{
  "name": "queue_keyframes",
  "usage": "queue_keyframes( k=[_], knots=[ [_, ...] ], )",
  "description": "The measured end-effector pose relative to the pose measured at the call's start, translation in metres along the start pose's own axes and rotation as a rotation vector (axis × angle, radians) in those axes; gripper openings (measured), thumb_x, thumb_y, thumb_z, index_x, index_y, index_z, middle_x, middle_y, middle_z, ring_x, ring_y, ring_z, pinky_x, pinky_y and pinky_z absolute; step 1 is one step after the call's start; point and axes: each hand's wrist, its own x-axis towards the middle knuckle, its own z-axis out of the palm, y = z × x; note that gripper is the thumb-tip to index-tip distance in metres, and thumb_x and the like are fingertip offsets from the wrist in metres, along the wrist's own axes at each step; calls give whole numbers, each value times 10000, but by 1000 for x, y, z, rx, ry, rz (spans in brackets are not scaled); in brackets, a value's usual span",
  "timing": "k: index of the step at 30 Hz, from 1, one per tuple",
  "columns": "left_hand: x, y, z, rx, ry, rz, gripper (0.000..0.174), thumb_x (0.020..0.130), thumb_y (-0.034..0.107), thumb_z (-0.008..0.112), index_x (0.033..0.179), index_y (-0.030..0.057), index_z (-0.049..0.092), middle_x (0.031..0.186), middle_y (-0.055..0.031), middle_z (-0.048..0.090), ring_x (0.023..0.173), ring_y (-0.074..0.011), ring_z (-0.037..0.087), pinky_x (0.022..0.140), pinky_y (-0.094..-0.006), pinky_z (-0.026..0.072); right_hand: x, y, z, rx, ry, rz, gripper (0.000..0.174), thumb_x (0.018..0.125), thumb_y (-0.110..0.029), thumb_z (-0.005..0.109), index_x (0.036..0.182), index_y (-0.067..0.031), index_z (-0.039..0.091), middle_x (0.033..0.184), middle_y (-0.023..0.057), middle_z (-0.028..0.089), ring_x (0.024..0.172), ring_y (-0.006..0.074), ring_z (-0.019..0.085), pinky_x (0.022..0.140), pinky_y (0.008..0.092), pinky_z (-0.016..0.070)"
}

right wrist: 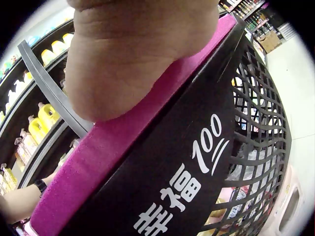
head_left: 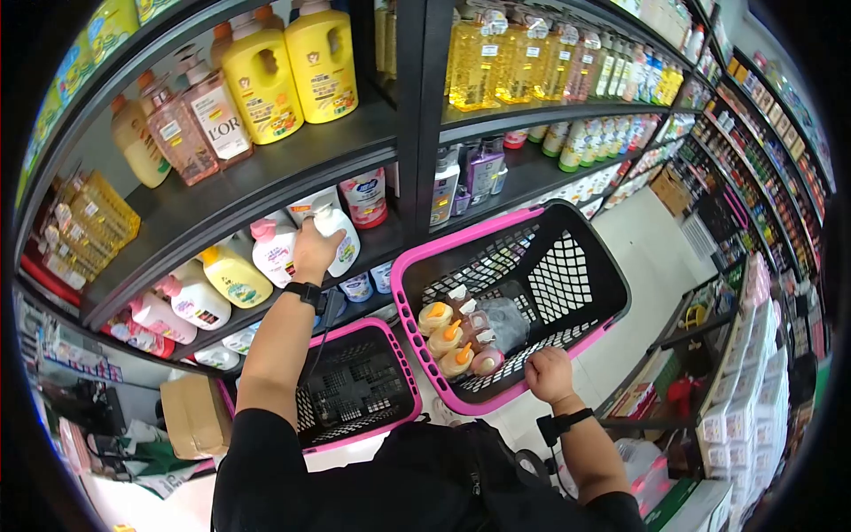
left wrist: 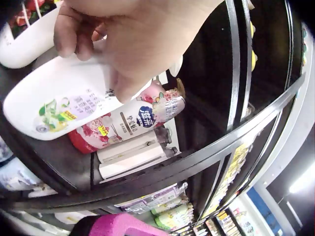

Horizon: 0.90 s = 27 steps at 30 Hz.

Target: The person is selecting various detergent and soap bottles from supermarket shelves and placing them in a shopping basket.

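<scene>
My left hand [head_left: 317, 248] grips a white bottle [head_left: 335, 232] by its upper part on the lower shelf. In the left wrist view the white bottle [left wrist: 64, 96] lies slanted across the picture, its label showing pale flowers, and the thumb runs along its near side. Beside it stands a red-and-white bottle [head_left: 365, 199] with a flower print. My right hand [head_left: 550, 376] holds the pink rim [right wrist: 118, 142] of a black shopping basket [head_left: 567, 232]; its fingertips are hidden in the right wrist view. Inside that basket are several bottles with orange or white tops [head_left: 456, 355] and a grey plastic bag [head_left: 503, 321].
A second black basket [head_left: 355, 372] with a pink rim sits on the floor, left of the first. Yellow jugs [head_left: 319, 66] and pump bottles fill the upper shelf. A cardboard box [head_left: 195, 417] stands at the left, and stacked white packs [head_left: 745, 417] line the right.
</scene>
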Motion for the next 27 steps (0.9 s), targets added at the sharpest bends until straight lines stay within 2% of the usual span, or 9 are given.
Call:
queue_keyframes(
  k=[4,5,9,12,16,20,21,24,27],
  knots=[
    [-6,-2,-1,100,41,47,735,733,403,822,1286,2,550,1139,-272,658,1092,-430,632,966,-474,507,2,-6,-3,-32,-4,22,54,723,-125,676,754,-90,648,767,98,646,785,315,629,733,434,486],
    [-6,-8,4,100,98,98,705,726,402,823,1244,0,564,1090,-255,671,1069,-435,636,954,-476,508,2,-7,-3,-30,-5,30,53,728,-127,674,754,-88,648,767,101,642,787,318,624,733,437,484],
    [-18,-8,10,106,96,180,611,721,383,814,1139,8,574,1051,-241,689,1046,-435,647,907,-488,519,1,-6,-1,-55,-15,29,59,744,-135,663,739,-82,638,751,107,633,765,325,614,728,444,485],
    [-30,-3,14,-19,87,130,605,723,380,811,1133,7,568,1053,-248,692,1019,-435,660,888,-498,525,0,-6,-3,-100,-41,11,74,746,-146,658,724,-81,630,741,107,634,766,323,616,731,445,489],
    [-51,2,1,-102,112,142,677,729,381,807,1229,1,555,1081,-256,695,1038,-428,666,894,-483,528,-1,-4,-2,-89,-69,39,80,745,-147,647,706,-82,621,739,105,641,779,325,619,742,447,495],
    [-92,29,-46,-248,121,229,659,713,300,832,1235,-8,573,1099,-224,707,1034,-364,692,902,-422,536,9,-9,-14,64,-216,167,231,822,-216,685,998,-70,654,793,101,677,838,331,646,786,442,507],
    [-98,30,-54,-325,82,242,650,703,265,839,1228,-17,579,1082,-192,715,1018,-323,701,901,-398,534,13,-4,-12,146,-278,239,459,839,-232,733,1234,-57,581,934,128,681,901,323,653,835,424,521],
    [-129,55,-88,-465,-45,357,647,699,254,835,1228,-19,582,1084,-178,716,1012,-299,702,901,-381,531,54,-36,-39,398,-144,226,654,796,-150,792,1362,-41,483,1135,155,603,997,278,632,884,383,527],
    [-158,82,-96,-449,-217,475,677,676,260,845,1249,3,592,1094,-162,713,1003,-277,703,893,-362,534,112,-75,-82,532,-74,-41,756,760,-138,835,1398,-26,446,1258,172,538,1068,279,609,929,381,515]
  ],
)
